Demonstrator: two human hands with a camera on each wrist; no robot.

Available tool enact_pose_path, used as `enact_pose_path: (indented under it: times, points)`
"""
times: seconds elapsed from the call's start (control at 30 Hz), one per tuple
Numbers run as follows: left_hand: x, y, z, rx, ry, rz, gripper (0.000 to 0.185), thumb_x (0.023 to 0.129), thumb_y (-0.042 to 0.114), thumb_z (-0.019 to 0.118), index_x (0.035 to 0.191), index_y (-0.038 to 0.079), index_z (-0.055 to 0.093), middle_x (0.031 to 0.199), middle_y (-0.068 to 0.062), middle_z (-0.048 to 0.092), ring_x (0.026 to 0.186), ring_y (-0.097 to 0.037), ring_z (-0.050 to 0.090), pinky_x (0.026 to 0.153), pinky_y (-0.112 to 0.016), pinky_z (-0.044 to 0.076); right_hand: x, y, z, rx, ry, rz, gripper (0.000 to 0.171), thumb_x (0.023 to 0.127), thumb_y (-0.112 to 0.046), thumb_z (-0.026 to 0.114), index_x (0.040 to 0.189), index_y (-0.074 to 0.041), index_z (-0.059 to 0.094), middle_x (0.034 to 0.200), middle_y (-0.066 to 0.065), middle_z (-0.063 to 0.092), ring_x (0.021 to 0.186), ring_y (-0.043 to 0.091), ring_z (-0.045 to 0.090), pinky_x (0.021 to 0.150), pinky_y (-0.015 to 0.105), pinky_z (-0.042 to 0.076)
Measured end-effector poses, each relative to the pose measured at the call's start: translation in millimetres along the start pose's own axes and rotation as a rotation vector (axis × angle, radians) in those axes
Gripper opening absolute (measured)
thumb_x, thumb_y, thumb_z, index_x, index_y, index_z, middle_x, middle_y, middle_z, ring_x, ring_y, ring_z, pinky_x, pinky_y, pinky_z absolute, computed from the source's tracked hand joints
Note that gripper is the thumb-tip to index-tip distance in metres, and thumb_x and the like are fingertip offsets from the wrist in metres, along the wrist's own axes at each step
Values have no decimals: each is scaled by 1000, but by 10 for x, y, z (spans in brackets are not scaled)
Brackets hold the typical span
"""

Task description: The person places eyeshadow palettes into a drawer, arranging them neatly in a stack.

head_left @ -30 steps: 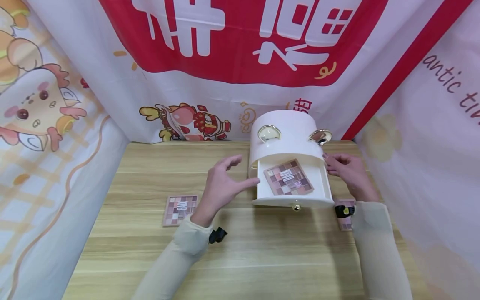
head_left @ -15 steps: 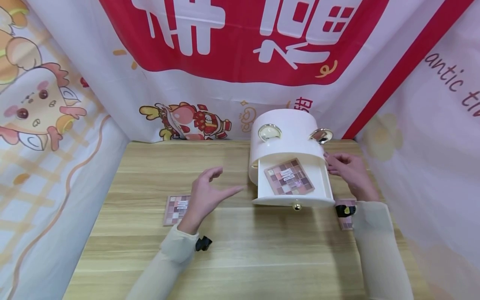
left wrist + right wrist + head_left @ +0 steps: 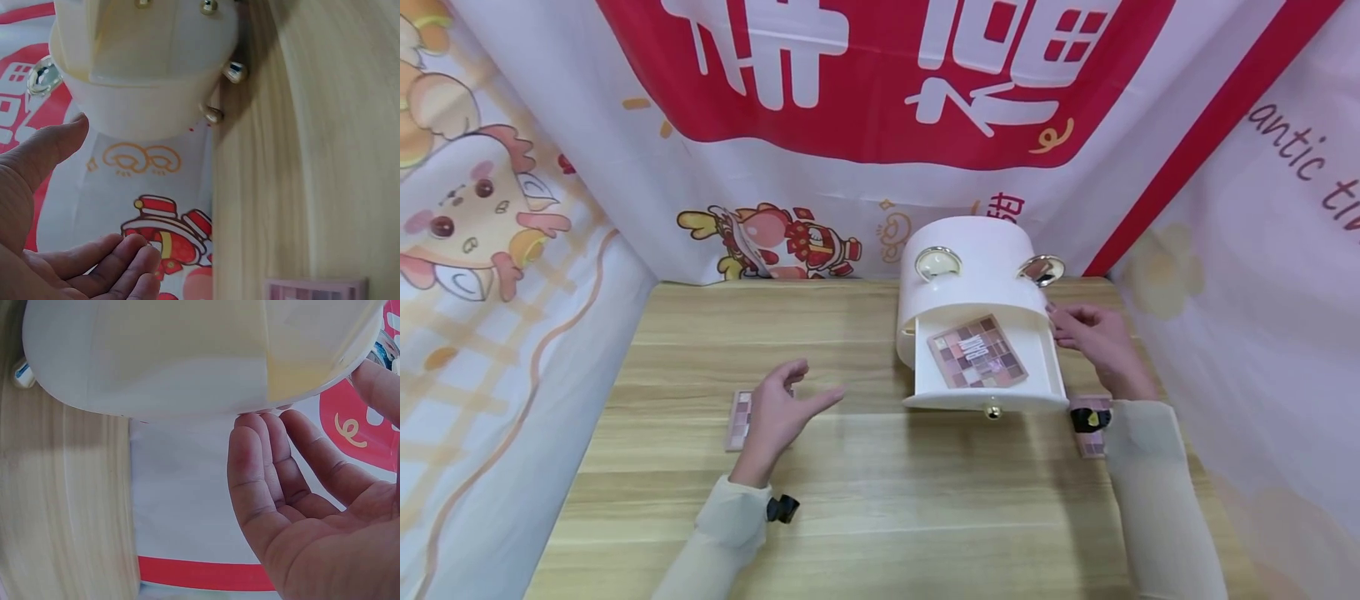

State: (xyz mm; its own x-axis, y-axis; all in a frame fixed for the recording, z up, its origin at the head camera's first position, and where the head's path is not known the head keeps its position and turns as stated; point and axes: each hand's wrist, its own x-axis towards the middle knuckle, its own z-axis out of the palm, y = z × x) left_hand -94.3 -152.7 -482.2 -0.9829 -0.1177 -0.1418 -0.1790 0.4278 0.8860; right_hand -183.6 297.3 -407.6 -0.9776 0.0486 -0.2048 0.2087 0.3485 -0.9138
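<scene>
Left hand (image 3: 778, 408) hovers open over the eyeshadow palette (image 3: 741, 417) at eight o'clock, right hand (image 3: 1093, 333) open, steadying the organizer (image 3: 973, 275) at three o'clock; one careless nudge could tip it.

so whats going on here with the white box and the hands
A person sits at a wooden table with a white drawer box. Its bottom drawer is pulled out, and an eyeshadow palette lies inside. The right hand touches the box's right side with straight fingers. The left hand hovers open above a second palette on the table, holding nothing. A third palette peeks out by the right sleeve.
</scene>
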Motion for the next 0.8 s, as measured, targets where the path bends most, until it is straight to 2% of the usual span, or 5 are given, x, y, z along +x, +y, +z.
enact_pose_path:
  times: [0.2,0.33,0.6,0.8]
  points:
    - [-39,-159,-16,-16,29,-34,95,71,52,88,143,2,51,141,-17,53,130,-37,50,106,-50,43,5,22,-15,12,-4,11,58,98,-38,65,130,10,54,110,12,60,84,10,65,78,22,57]
    - [-75,-299,-28,-11,60,-51,95,73,48,89,143,-1,49,141,-19,53,130,-37,49,107,-51,41,16,28,-14,23,-3,8,56,98,-37,65,128,9,55,109,12,61,84,10,65,76,21,57]
    - [-100,-553,-32,80,110,-83,92,72,41,91,141,-5,50,138,-24,54,124,-40,52,105,-50,43,1,33,-21,44,-3,-13,56,97,-37,67,126,9,55,103,4,63,81,7,64,75,20,57]
    - [-115,-681,-82,152,127,-138,96,71,45,90,142,-4,49,137,-25,52,116,-40,54,99,-53,47,3,43,-10,35,14,-14,54,96,-38,68,122,7,58,100,3,63,81,8,65,76,22,58]
